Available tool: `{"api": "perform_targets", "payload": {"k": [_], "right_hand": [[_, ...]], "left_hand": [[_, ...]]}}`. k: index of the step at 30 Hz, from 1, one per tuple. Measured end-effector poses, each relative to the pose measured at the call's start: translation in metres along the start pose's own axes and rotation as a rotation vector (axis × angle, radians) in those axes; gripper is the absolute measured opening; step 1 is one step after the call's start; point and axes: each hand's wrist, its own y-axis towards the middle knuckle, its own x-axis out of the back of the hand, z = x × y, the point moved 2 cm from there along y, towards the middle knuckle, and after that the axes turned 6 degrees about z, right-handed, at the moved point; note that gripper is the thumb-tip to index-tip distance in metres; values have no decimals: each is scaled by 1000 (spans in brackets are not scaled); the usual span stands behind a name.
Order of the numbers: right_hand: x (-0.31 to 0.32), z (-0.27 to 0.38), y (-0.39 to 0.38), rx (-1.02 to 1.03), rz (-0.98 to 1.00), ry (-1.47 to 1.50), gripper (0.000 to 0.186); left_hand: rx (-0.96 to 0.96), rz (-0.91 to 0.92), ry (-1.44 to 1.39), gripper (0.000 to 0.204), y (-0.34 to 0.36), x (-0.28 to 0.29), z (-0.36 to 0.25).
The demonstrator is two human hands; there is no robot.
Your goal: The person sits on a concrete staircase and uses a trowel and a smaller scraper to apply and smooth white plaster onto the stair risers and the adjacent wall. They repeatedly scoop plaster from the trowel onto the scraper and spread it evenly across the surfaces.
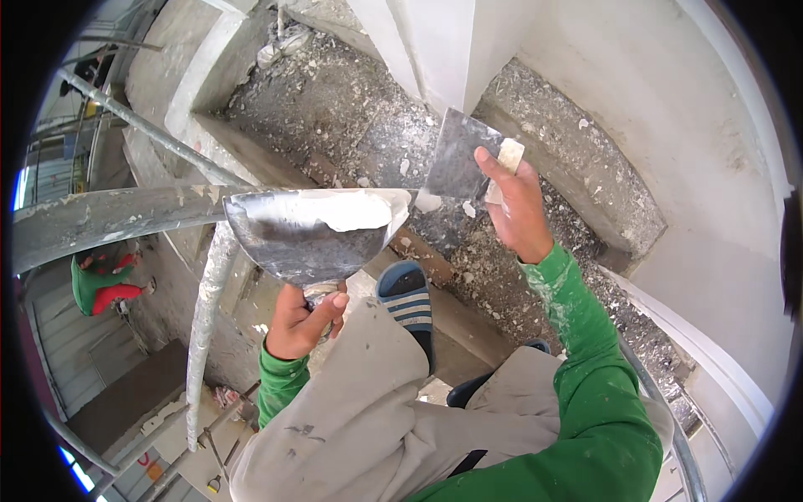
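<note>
My left hand (305, 322) grips the short handle of a wide, dark metal putty blade (301, 243), which carries a thick white band of plaster (351, 209) along its far edge. In my right hand (514, 201) is a square metal scraper (452, 159) with a pale handle (512, 151), my thumb lying along it. The scraper is raised to the right of the wide blade, just beyond its plastered corner.
Scaffold tubes (142, 121) cross the left side, and a thick bar (125, 217) runs behind the blade. My sandalled foot (403, 309) is below. Debris-strewn ground (318, 109) lies beside white walls (636, 100). A person in green (92, 280) works far below left.
</note>
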Motion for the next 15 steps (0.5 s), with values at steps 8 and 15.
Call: {"api": "perform_targets", "payload": {"k": [8,15], "right_hand": [[-3,113,-29,1160,173,-1160,21],[0,91,-25,1172,179,-1239,27]], "left_hand": [[-62,27,108,25,6,-15,-22],[-171,-28,143,27,10,-45,-40]]}}
